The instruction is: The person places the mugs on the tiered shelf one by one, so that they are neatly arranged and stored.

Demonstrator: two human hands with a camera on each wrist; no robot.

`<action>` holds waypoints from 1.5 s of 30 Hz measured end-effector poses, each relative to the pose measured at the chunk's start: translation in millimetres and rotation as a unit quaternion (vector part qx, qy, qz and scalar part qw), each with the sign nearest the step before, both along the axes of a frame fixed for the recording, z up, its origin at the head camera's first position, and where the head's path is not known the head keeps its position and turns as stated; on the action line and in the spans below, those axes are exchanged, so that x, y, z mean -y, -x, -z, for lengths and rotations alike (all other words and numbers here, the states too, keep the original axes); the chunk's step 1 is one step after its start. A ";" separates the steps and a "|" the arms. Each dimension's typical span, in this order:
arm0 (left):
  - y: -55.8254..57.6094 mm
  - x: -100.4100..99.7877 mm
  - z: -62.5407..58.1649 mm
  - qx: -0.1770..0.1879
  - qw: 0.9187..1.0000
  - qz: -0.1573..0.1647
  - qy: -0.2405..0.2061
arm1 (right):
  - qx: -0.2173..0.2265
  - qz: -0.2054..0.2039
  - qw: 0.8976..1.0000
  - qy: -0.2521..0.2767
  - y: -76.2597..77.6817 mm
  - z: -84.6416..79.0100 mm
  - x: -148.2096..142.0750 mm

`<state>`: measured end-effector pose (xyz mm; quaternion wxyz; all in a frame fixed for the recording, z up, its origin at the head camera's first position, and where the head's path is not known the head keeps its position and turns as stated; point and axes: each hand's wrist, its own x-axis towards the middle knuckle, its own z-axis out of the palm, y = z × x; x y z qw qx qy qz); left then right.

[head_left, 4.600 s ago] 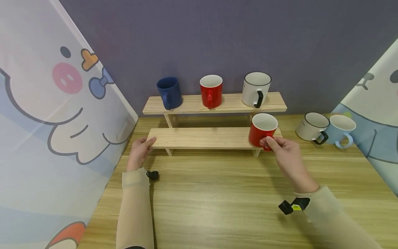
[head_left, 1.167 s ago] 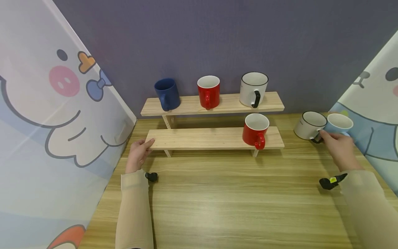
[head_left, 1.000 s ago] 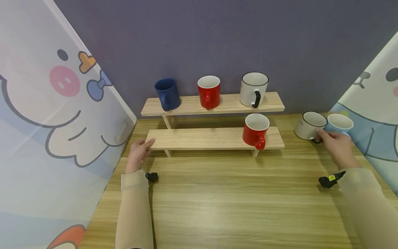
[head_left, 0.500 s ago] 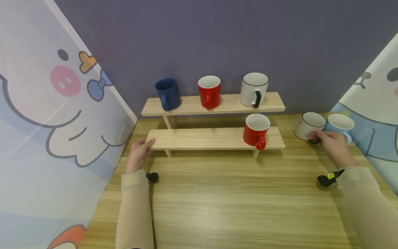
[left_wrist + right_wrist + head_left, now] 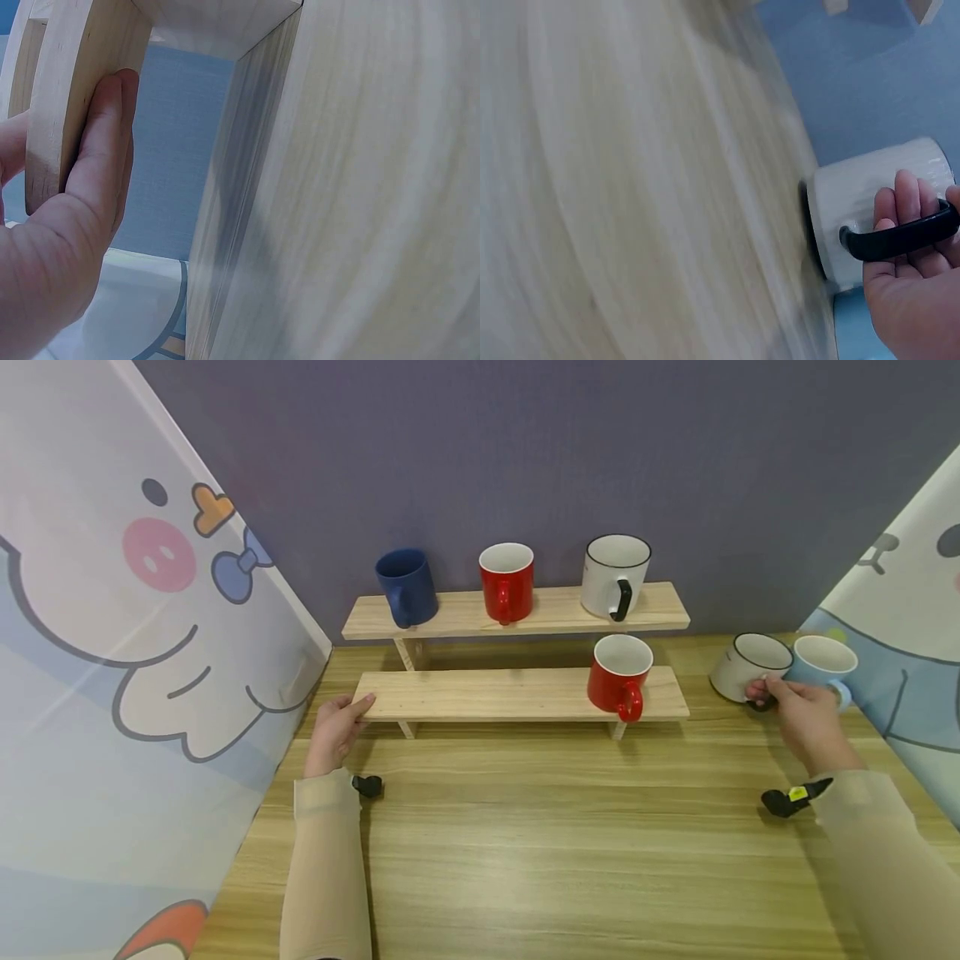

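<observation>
My left hand [image 5: 335, 735] grips the left end of the lower board of a two-tier wooden shelf [image 5: 480, 693]. In the left wrist view its fingers [image 5: 105, 142] lie under the board's end. At the right, my right hand [image 5: 808, 722] holds a white mug [image 5: 729, 675] with a dark rim by its black handle. The right wrist view shows the fingers [image 5: 906, 196] passing behind that handle [image 5: 896, 238]. The mug stands upright, and I cannot tell whether its base touches the table. A red mug [image 5: 611, 685] stands on the lower board's right part.
On the upper board stand a dark blue mug [image 5: 411, 593], another red mug [image 5: 507, 589] and a larger white mug [image 5: 606, 585]. A light blue mug [image 5: 817, 672] is close beside the held mug. A dark wall [image 5: 465, 460] rises behind, with printed panels at both sides.
My right hand has let go of the red mug on the lower board and moved right to the white mug. Its fingers have slid into the handle. The left hand stays put.
</observation>
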<state>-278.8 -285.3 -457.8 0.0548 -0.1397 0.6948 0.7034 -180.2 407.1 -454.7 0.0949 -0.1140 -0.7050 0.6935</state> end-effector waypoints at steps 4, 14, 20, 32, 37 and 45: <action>-2.9 -2.3 -7.5 0.011 1.000 0.005 -0.002 | -0.030 0.013 0.997 0.071 -4.5 -4.4 6.7; -2.3 -2.3 -6.6 0.009 1.000 0.005 0.001 | -0.098 -0.018 0.974 0.205 -13.4 -28.7 24.3; -0.2 0.9 -2.1 0.018 1.000 0.004 0.002 | -0.126 -0.039 0.966 0.225 -18.7 -43.3 36.5; 3.6 2.6 -0.6 0.024 1.000 0.006 -0.005 | -0.141 -0.084 0.967 0.196 -34.7 -71.7 53.1; 1.6 1.1 -1.8 0.021 1.000 0.006 -0.003 | -0.135 -0.096 0.967 0.196 -40.7 -84.2 58.4; 0.5 -1.0 0.3 0.007 1.000 0.006 -0.008 | -0.149 -0.109 0.965 0.185 -47.8 -99.3 70.9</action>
